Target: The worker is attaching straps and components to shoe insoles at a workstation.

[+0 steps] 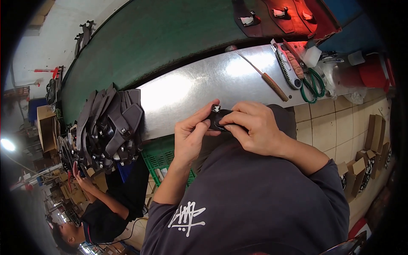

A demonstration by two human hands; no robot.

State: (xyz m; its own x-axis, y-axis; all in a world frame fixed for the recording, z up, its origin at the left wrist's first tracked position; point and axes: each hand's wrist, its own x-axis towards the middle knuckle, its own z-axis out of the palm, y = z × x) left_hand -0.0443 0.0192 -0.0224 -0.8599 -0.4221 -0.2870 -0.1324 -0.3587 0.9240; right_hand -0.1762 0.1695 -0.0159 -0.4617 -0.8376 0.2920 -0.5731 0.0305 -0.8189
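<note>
Close to my body, at the front edge of the metal table, my left hand [193, 134] and my right hand [255, 126] hold a small glossy black strap-like piece [216, 120] between them. A white mark shows on its upper end, beside my left fingertips. My left thumb and fingers close round one side of it. The fingertips of my right hand pinch the other side. Most of the piece is hidden by my fingers, so its full shape cannot be made out.
Left of my hands lies a pile of dark grey flat pieces with black straps [112, 123]. At right are a wooden-handled awl [274, 86], a utility knife [289, 70] and green-handled scissors [313, 85]. A green belt [161, 36] runs behind. Another person [100, 216] works at lower left.
</note>
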